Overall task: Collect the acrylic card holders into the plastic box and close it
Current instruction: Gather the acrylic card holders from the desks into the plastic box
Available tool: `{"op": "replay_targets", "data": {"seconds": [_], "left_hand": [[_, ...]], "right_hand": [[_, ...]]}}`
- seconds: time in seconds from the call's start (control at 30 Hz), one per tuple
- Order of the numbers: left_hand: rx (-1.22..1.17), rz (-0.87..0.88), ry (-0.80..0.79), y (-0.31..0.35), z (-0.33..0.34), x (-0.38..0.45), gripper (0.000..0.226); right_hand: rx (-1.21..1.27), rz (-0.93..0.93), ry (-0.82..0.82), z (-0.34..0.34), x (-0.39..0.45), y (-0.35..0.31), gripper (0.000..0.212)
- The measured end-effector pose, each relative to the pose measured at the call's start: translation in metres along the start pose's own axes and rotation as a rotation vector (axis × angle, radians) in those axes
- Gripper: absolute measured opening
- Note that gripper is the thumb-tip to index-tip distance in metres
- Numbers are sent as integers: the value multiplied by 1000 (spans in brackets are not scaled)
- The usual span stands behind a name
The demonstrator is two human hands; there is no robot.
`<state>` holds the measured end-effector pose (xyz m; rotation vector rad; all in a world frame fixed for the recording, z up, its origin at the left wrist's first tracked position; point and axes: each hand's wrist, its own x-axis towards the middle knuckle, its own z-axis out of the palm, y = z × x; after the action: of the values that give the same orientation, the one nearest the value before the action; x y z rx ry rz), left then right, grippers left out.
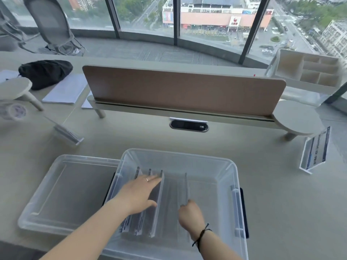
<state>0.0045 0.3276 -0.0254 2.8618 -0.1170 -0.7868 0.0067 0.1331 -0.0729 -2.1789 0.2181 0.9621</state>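
- Acrylic card holders: three stand on edge in the plastic box [232, 177], long axes running away from the person; the left hand [139, 194] lies flat against them, grip relaxed.
- The right hand [189, 212] pinches a fourth holder [185, 186], upright, just right of the row.
- Two holders remain on the counter [244, 147]: the left one [68, 135], the right one [315, 152].
- The lid [62, 186] lies left, touching the box.

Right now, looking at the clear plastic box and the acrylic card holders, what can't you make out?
Head view, the only one:
- Print on the acrylic card holder at right of the desk: too small and blurred.
- Right hand fingertips: hidden behind the hand, on the upright holder.
- Clear plastic box near wall: cut off by the bottom edge.
- Holders under the left hand: partly covered.
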Motion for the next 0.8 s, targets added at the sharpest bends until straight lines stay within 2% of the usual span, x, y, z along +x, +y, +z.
{"op": "replay_targets", "data": {"seconds": [0.03,0.1,0.13,0.33,0.4,0.5,0.8], "left_hand": [[14,-2,-5,0,2,-1,88],[25,-13,-23,2,4,-3,90],[30,-18,-33,3,5,-4,90],[58,-38,-25,7,10,-7,89],[57,-42,-20,8,11,-7,89],[47,-43,-8,7,12,-8,89],[6,-65,-17,8,12,-9,90]], "right_hand": [[12,-8,-17,4,-1,-1,2],[33,-7,-30,13,5,-4,33],[45,12,-42,16,6,-7,40],[-5,6,-107,26,11,-17,57],[-54,-22,-115,29,10,-18,55],[-53,-37,-81,33,10,-19,38],[-74,-10,-139,33,11,-22,51]]}}
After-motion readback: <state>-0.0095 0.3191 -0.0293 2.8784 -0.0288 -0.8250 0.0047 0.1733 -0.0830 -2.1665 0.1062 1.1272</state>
